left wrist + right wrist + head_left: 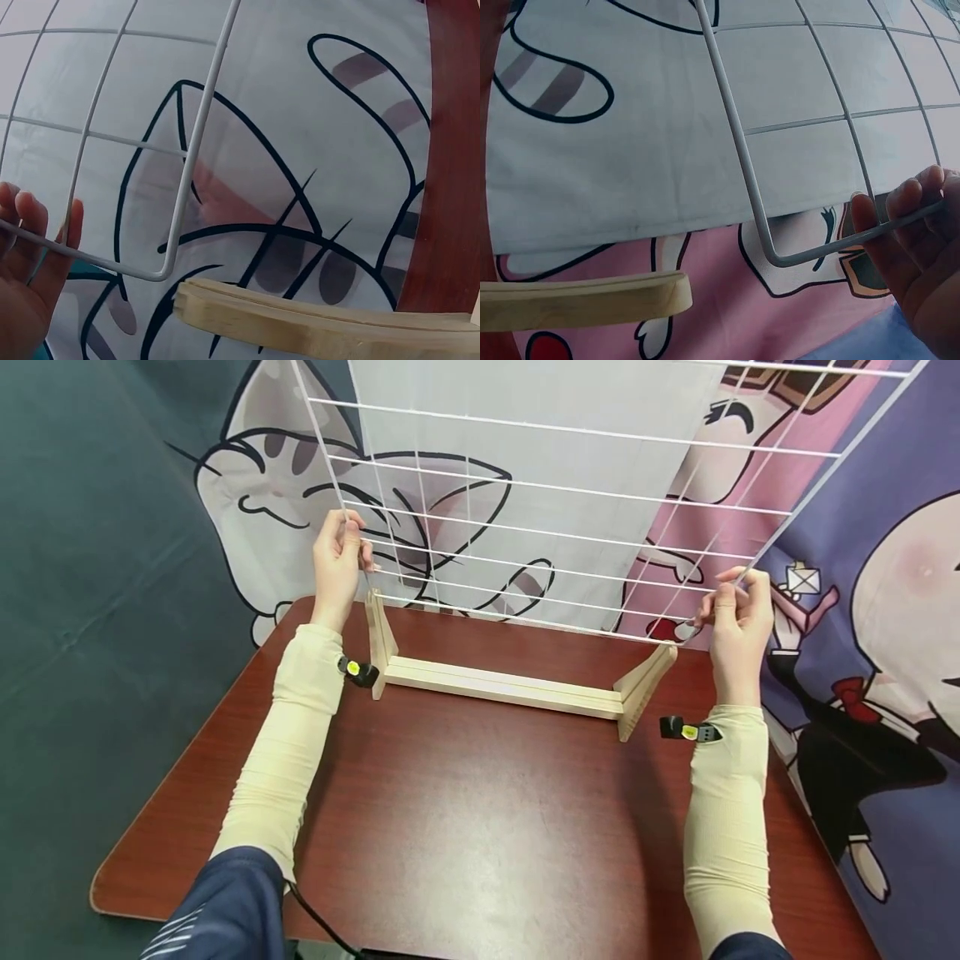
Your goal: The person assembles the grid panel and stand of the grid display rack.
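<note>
A white wire grid panel (510,489) is held up by its two sides above a wooden stand (502,687). My left hand (339,560) grips the panel's left edge wire, fingers curled round it. On the other side, my right hand (738,618) pinches the right edge wire. The panel's bottom corners hang close to the tops of the stand's two end pieces. In the left wrist view, the panel's corner is apart from the wooden end piece (300,319). A gap also shows between the corner and the end piece (592,300) in the right wrist view.
The stand rests toward the back of a reddish-brown table (480,827). Behind it hangs a curtain with cartoon cats (300,502), and a purple printed one (885,610) lies to the right. A black cable (322,922) runs near the front edge.
</note>
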Available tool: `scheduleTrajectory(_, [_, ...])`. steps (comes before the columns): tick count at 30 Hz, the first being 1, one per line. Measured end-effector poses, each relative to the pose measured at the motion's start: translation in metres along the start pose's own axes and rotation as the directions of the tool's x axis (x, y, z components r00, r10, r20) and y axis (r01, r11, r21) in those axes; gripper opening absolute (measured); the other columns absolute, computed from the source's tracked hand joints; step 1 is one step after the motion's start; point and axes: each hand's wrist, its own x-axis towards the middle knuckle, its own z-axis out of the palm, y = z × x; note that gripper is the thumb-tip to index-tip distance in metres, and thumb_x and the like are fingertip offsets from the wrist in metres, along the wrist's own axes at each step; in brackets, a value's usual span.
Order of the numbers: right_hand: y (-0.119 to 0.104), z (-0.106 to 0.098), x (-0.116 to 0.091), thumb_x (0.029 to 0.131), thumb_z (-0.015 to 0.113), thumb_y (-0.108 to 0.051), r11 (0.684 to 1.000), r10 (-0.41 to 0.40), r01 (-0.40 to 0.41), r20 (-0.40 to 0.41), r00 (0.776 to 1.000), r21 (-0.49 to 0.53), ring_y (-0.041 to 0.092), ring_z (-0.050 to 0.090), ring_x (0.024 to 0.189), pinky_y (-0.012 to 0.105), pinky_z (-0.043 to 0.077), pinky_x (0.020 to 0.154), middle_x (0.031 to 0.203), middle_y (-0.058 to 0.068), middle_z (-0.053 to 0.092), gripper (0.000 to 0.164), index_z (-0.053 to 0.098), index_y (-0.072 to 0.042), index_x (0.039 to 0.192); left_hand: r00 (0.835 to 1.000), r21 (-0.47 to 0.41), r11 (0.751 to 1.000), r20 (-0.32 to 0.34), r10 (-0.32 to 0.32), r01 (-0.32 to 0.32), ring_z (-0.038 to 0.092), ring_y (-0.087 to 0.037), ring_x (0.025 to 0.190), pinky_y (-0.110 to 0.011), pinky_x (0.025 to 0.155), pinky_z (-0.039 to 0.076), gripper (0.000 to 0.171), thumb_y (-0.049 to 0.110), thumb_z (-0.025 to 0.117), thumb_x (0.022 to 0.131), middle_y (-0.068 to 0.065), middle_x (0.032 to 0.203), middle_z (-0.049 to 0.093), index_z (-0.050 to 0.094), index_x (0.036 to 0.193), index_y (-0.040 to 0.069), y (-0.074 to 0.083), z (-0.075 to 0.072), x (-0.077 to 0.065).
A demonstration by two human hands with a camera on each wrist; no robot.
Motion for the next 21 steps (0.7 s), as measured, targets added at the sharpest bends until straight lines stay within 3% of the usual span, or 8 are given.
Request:
scheduleTrajectory(6, [-0.005, 0.005, 0.002, 0.098, 0.052, -0.007, 0.997, -0.010, 0.009, 0.014, 1.000, 0.074, 0.017, 0.046, 0.053, 0.022, 0.046, 0.055, 0.060, 0.009, 0.048, 0.005, 0.055, -0.006, 0.101, 1.000, -0.026, 1.000, -0.018, -0.018, 0.017, 0.051, -0.011, 0.051, -0.020, 0.054, 0.051, 0.013, 0.019, 0.045, 0.100, -0.003, 0.057, 0.046, 0.054, 0.093, 0.013, -0.002, 0.001, 0.002])
scheduleTrajectory(14, [0.000, 0.001, 0.001, 0.098, 0.051, -0.008, 1.000, -0.003, 0.003, 0.051, 0.999, 0.006, 0.015, 0.049, 0.053, 0.019, 0.048, 0.054, 0.061, 0.006, 0.051, 0.006, 0.056, -0.009, 0.102, 1.000, -0.018, 1.000, -0.008, -0.024, 0.024, 0.051, -0.012, 0.052, -0.020, 0.055, 0.053, 0.014, 0.013, 0.044, 0.101, -0.006, 0.057, 0.046, 0.052, 0.093, 0.006, 0.010, 0.006, -0.008])
scheduleTrajectory(21, [0.003, 0.001, -0.001, 0.098, 0.052, -0.010, 1.000, 0.008, -0.008, 0.070, 0.998, 0.006, 0.016, 0.049, 0.053, 0.019, 0.049, 0.054, 0.063, 0.006, 0.051, 0.006, 0.057, -0.009, 0.101, 0.999, -0.008, 0.999, -0.010, -0.042, 0.042, 0.050, -0.012, 0.052, -0.020, 0.055, 0.054, 0.013, 0.012, 0.043, 0.102, -0.005, 0.057, 0.045, 0.052, 0.093, 0.007, 0.008, 0.006, -0.012])
